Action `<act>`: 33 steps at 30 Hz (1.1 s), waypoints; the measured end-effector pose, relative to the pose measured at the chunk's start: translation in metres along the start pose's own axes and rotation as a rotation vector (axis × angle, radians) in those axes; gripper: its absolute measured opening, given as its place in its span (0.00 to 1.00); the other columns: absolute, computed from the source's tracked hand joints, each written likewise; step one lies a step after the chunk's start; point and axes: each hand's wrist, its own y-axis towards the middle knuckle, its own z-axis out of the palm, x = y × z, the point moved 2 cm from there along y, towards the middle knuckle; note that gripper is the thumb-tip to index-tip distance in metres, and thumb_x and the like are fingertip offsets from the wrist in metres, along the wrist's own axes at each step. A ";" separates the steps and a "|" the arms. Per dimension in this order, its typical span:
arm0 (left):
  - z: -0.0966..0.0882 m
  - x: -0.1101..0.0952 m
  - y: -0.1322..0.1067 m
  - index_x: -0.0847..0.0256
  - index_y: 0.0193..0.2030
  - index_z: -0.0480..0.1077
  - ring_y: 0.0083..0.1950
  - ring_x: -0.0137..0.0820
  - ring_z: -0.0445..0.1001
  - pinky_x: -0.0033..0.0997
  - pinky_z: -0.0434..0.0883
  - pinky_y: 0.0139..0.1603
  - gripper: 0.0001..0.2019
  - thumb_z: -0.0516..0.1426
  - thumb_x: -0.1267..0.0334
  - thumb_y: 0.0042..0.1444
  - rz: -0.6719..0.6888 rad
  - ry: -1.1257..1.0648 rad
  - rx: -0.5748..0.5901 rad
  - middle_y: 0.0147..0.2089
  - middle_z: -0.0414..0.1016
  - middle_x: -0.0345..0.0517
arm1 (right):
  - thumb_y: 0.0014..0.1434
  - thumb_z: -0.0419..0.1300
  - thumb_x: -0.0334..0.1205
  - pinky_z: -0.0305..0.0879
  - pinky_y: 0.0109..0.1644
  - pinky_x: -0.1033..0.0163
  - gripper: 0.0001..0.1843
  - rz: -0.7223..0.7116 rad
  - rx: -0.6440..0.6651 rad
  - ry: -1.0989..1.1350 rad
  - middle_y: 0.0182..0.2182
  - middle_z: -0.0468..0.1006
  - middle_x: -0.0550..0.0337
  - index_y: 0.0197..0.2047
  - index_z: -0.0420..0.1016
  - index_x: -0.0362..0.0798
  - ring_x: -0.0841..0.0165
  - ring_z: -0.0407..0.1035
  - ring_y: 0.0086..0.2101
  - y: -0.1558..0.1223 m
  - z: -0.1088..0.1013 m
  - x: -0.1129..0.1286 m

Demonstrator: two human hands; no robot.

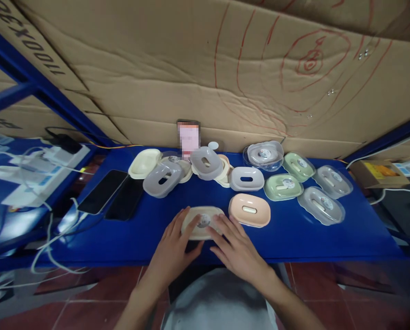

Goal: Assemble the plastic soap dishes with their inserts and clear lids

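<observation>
A cream soap dish (pixel 205 212) with a round sticker on its clear lid lies near the table's front edge, between my two hands. My left hand (pixel 175 247) grips its left end, with fingers over the top and the thumb at the front. On the other end, my right hand (pixel 238 250) has its fingers bent over the lid and right rim. Just right of it sits a peach soap dish (pixel 260 209) without a lid. Behind are grey dishes (pixel 153 182), a pale yellow dish (pixel 144 163) and a partly covered pile.
Lidded green (pixel 275 189) and grey soap dishes (pixel 321 206) stand at the right. Two black phones (pixel 103 192) lie left, near white cables and power strips (pixel 43 176). A lit phone (pixel 189 136) leans on the cardboard wall (pixel 150 68). Blue frame posts flank the table.
</observation>
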 end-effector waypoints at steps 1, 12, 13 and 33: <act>-0.002 0.000 -0.004 0.55 0.76 0.60 0.76 0.56 0.64 0.61 0.74 0.68 0.30 0.61 0.59 0.69 0.003 -0.019 -0.007 0.77 0.60 0.63 | 0.74 0.59 0.37 0.62 0.76 0.38 0.40 -0.012 0.035 0.010 0.75 0.62 0.49 0.82 0.47 0.53 0.53 0.54 0.75 0.007 0.005 0.002; 0.003 0.001 0.000 0.47 0.80 0.54 0.81 0.54 0.57 0.58 0.73 0.70 0.34 0.59 0.63 0.71 0.073 -0.123 -0.035 0.83 0.50 0.58 | 0.76 0.55 0.35 0.60 0.76 0.41 0.40 0.098 0.032 0.080 0.79 0.50 0.50 0.83 0.42 0.57 0.54 0.40 0.78 -0.003 0.015 -0.016; 0.004 0.002 0.000 0.46 0.80 0.53 0.81 0.54 0.57 0.58 0.73 0.70 0.34 0.59 0.62 0.71 0.069 -0.132 -0.029 0.83 0.49 0.58 | 0.76 0.55 0.34 0.61 0.75 0.41 0.40 0.109 0.030 0.080 0.79 0.50 0.50 0.83 0.41 0.57 0.54 0.40 0.78 -0.004 0.015 -0.017; 0.004 0.018 -0.010 0.50 0.69 0.69 0.71 0.47 0.72 0.52 0.78 0.65 0.23 0.62 0.57 0.69 -0.011 -0.195 -0.127 0.72 0.67 0.57 | 0.73 0.56 0.27 0.63 0.74 0.37 0.38 -0.018 0.104 0.031 0.77 0.58 0.49 0.80 0.54 0.58 0.50 0.41 0.78 0.011 0.014 -0.010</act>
